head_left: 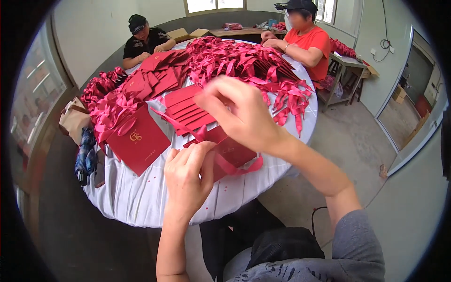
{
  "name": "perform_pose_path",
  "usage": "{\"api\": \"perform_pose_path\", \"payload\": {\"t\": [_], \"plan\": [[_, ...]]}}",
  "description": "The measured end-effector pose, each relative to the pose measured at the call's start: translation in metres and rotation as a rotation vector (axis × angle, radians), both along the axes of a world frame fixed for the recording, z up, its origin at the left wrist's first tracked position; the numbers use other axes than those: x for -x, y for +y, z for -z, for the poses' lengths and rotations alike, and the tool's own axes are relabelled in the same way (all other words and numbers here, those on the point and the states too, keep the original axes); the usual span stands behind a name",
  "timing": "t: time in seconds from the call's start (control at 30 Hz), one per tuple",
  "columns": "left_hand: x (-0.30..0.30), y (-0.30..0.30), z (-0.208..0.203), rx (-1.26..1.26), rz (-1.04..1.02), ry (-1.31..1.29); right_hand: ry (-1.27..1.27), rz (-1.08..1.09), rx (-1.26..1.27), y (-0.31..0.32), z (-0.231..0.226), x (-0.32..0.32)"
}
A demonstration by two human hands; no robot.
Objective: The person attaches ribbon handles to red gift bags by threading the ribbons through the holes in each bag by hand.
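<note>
Just off the left edge of the round table (141, 207), a beige bag (75, 123) hangs with a blue checked umbrella (86, 157) below it. On the table's left part, next to a heap of pink ribbons (112, 110), lies a dark red bag (152, 149) bearing a gold monogram and a tiny line of print beneath. Behind the table's far left edge sits a person in a black top (145, 46).

Over the table's near edge, the left hand (187, 176) has thumb and fingertips pressed together on the upper edge of the front bag (237, 157), where a ribbon meets it; the forearm rises almost straight and the knuckles face up. This bag, at the near middle of the table, shows a fainter gold mark; a pink ribbon loop (251, 168) curves across it.

Beyond it, towards the table's centre, red bags (183, 110) lie overlapped in a row. The right hand (242, 110) is raised above the table, fingers curled and wrist bent, its forearm slanting in from the right. Its fingertips are blurred, so I cannot tell whether they hold anything. Across the table's far right edge is a person in an orange-red top (307, 44).
</note>
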State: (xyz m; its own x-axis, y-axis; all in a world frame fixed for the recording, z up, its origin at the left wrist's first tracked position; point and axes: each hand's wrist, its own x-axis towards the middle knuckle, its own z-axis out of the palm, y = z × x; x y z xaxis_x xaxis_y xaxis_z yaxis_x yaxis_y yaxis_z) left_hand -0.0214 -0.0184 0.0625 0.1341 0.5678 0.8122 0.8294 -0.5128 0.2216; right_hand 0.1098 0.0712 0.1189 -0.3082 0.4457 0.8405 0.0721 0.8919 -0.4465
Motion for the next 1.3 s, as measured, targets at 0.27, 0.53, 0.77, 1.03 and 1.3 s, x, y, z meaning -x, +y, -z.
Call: {"api": "perform_pose_path", "payload": {"t": [0.27,0.53,0.77,1.03,1.3], "plan": [[-0.002,0.001,-0.004,0.041,-0.078,0.028,-0.392,-0.033,0.149,-0.049,0.079,-0.058],[-0.015,0.001,-0.024,-0.076,-0.26,0.296,-0.384,-0.105,0.592,-0.051,0.084,-0.12],[-0.018,0.013,-0.029,0.127,-0.067,0.247,-0.3,-0.006,0.634,-0.053,0.075,-0.15],[-0.02,0.029,-0.035,0.18,-0.035,0.255,0.048,-0.13,0.857,-0.045,0.072,-0.159],[-0.019,0.038,-0.029,0.25,0.08,0.062,0.549,-0.389,0.749,-0.034,0.071,-0.138]]}}
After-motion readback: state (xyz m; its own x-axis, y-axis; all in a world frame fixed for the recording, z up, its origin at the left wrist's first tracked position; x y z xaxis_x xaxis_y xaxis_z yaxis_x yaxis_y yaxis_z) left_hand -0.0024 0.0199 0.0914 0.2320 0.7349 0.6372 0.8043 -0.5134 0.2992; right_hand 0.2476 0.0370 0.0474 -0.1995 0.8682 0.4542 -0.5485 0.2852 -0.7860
